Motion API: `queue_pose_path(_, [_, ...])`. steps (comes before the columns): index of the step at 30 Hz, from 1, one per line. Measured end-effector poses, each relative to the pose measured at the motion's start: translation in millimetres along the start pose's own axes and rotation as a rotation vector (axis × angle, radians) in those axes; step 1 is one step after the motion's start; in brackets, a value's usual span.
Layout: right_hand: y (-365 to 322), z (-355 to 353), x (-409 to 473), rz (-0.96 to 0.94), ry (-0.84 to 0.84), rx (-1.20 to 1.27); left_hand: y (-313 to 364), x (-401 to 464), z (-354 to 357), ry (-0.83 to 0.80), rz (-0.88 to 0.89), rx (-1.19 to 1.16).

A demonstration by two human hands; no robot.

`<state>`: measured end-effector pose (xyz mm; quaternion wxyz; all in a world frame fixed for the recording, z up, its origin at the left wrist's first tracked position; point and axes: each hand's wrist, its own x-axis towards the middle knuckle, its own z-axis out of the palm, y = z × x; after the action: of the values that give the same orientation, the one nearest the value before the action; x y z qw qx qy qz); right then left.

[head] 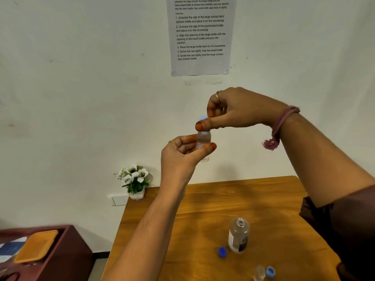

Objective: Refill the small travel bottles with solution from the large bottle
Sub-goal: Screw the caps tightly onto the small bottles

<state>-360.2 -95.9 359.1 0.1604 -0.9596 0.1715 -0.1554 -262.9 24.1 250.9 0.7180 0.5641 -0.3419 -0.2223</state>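
Both arms raised: left hand [183, 154] grip clamps the small clear travel bottle [203, 141]; right hand [233, 110] grip pinches its light-blue cap [203, 119].

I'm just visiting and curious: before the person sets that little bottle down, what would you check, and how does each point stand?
1. Left hand holds the small travel bottle upright: ok.
2. Right hand grips its light blue cap: ok.
3. Cap fully tight: cannot tell.
4. Large bottle capped: not ok, its blue cap lies beside it.
5. Second small bottle capped: not ok.
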Motion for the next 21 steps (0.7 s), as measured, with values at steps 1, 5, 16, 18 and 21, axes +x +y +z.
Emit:
queue_pose_path(1, [0,0,0,0.016,-0.016,-0.056,0,0,0,0.002,0.001,-0.005])
queue_pose_path(5, [2,-6,-5,-0.060,-0.042,0.121,-1,1,1,0.002,0.009,0.013])
queue_pose_path(16, [10,0,-5,-0.065,-0.047,0.136,-5,3,2,-0.001,-0.003,0.038])
queue_pose_path(18, [9,8,-2,-0.014,0.039,0.098,-7,3,2,-0.004,-0.005,0.036])
queue_pose_path(21, [6,17,4,0.070,0.129,-0.118,-9,3,4,0.000,0.000,0.029])
